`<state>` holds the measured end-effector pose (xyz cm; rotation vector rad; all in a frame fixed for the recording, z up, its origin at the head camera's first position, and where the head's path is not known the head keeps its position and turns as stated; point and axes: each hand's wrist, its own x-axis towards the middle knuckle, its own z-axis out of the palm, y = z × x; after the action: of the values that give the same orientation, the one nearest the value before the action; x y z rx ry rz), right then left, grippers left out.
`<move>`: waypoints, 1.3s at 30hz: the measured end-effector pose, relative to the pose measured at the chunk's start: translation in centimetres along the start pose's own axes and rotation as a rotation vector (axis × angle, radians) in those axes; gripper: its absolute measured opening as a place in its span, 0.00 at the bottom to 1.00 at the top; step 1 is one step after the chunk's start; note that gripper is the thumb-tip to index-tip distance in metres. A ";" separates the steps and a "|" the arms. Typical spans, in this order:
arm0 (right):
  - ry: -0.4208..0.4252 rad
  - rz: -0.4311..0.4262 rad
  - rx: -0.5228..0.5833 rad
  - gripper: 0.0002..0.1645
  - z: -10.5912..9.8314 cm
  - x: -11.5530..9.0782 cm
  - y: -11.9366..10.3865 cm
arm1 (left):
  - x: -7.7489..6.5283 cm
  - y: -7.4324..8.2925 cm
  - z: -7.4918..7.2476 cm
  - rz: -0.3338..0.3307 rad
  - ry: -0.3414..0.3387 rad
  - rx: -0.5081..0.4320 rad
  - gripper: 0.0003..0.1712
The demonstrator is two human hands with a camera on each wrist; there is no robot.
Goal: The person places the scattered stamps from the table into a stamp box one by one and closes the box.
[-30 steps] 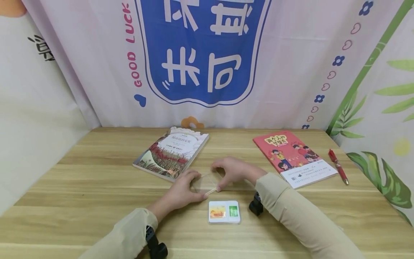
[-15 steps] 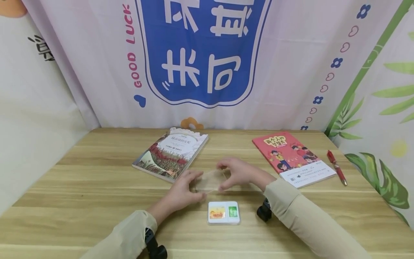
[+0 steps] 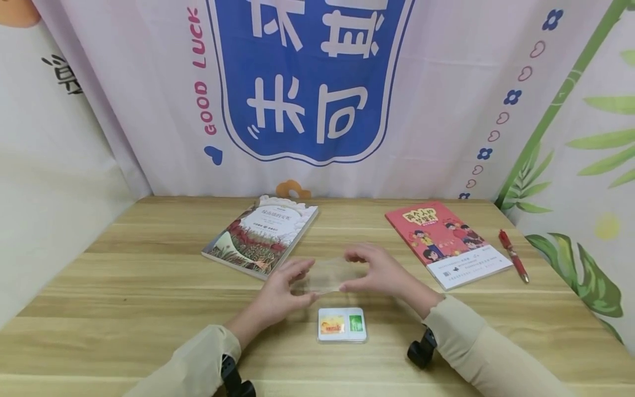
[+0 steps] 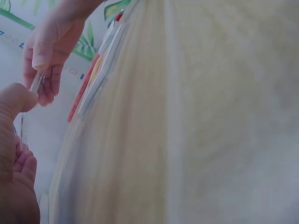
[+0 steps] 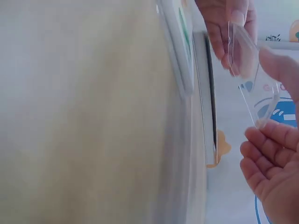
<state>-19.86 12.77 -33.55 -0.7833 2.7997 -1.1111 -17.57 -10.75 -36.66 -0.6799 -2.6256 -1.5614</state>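
Note:
Between both hands, above the table, is a clear plastic cover (image 3: 329, 277), thin and see-through with raised edges. My left hand (image 3: 281, 295) holds its left side, thumb on the near edge and fingers on the far edge. On the opposite side, my right hand (image 3: 379, 274) grips it in the same way. In the right wrist view the clear cover (image 5: 250, 77) spans from one hand to the other. Just nearer than the hands, a flat white case (image 3: 342, 325) with an orange and a green picture lies on the table.
A book with a field scene (image 3: 263, 234) lies at the back left of the wooden table (image 3: 149, 286). At the back right are a red book (image 3: 446, 242) and a red pen (image 3: 514, 256). A printed curtain (image 3: 436, 110) hangs behind the table.
My right hand and forearm have shifted to the right, and the clear cover has turned with it, now lying straighter between the hands. The left hand has barely moved. The white case stays put.

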 end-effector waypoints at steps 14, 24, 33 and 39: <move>0.114 0.266 0.188 0.40 1.1 -3.9 -1.3 | -1.1 0.7 0.8 0.064 -0.075 -0.199 0.39; 0.125 0.171 0.116 0.40 1.8 -6.4 -1.7 | -2.1 0.8 1.6 0.112 -0.128 -0.200 0.36; 0.116 0.145 0.058 0.39 2.3 -8.0 -1.6 | -3.0 0.9 1.9 0.114 -0.174 -0.085 0.35; 0.085 0.134 0.073 0.40 2.8 -8.3 -1.3 | -3.5 0.9 2.1 0.106 -0.186 0.035 0.36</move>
<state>-11.51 14.05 -36.07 -0.5453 2.8124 -1.2435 -13.68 -9.91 -37.75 -0.9894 -2.6851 -1.4872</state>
